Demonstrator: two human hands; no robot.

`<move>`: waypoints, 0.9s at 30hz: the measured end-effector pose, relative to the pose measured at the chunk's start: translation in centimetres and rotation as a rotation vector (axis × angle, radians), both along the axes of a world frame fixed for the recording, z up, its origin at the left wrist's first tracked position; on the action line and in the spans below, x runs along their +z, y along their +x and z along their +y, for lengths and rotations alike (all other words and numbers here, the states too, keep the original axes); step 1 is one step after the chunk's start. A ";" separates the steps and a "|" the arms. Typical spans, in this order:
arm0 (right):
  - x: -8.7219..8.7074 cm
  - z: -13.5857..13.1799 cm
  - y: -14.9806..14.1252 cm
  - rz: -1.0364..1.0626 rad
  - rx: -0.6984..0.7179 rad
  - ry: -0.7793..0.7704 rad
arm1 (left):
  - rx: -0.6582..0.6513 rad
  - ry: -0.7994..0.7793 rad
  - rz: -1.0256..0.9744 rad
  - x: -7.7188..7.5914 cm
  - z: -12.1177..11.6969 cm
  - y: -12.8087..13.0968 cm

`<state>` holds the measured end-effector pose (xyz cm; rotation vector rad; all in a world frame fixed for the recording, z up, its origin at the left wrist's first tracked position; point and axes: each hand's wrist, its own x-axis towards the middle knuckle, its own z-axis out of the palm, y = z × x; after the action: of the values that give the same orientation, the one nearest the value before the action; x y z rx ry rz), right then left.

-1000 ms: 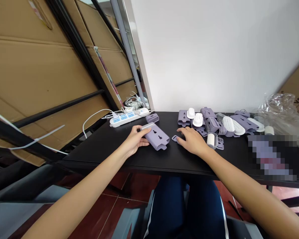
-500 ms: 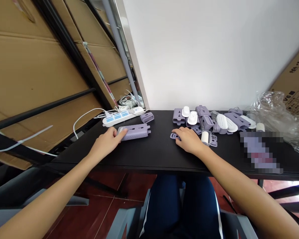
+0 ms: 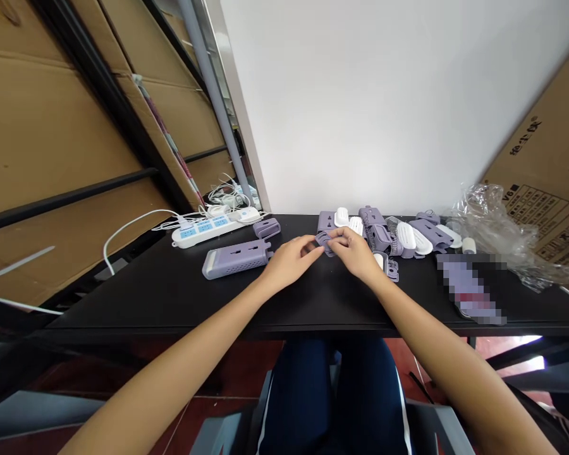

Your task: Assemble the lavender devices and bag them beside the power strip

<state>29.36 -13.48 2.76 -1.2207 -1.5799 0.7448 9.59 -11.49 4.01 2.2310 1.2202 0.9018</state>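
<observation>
Both of my hands meet over the middle of the black table (image 3: pixel 180 297). My left hand (image 3: pixel 289 259) and my right hand (image 3: pixel 353 249) pinch a small purple plastic part (image 3: pixel 323 239) between their fingertips, just above the tabletop. A long purple socket housing (image 3: pixel 237 258) lies flat to the left of my left hand, untouched. Behind my right hand sits a heap of purple and white plastic pieces (image 3: pixel 389 230). A small white-and-purple piece (image 3: pixel 384 262) lies by my right wrist.
A white power strip (image 3: pixel 203 229) with blue sockets and tangled white cables lies at the back left. A short purple cap (image 3: pixel 267 227) rests beside it. Crumpled clear plastic (image 3: pixel 497 234) and a cardboard box (image 3: pixel 545 189) stand at the right. Cardboard sheets lean on the left.
My left hand let go of the long purple housing and moved right to join my right hand. My right hand lifted the small purple part off the table. The camera view shifted right.
</observation>
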 end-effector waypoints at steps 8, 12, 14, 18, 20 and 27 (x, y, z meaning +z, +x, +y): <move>4.4 3.0 5.3 -0.517 -0.591 0.126 | -0.127 -0.390 -0.604 -2.3 3.6 2.6; 4.9 5.8 7.4 -0.790 -0.702 -0.198 | -0.084 -0.523 -0.679 -2.1 3.1 2.1; 4.4 6.6 7.9 -0.832 -0.698 -0.271 | -0.076 -0.557 -0.698 -1.8 3.0 2.2; 3.3 7.1 8.3 -0.867 -0.698 -0.299 | -0.079 -0.531 -0.785 -1.5 2.9 2.4; 3.2 7.1 8.4 -0.851 -0.690 -0.297 | -0.060 -0.510 -0.832 -1.5 2.9 2.3; 4.7 5.0 7.9 -0.059 -0.537 0.166 | -0.002 -0.501 -0.870 -1.4 3.3 1.7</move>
<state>37.22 -8.50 7.44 -1.4631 -1.2433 0.2294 11.28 -8.22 2.60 1.2170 0.8744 1.2110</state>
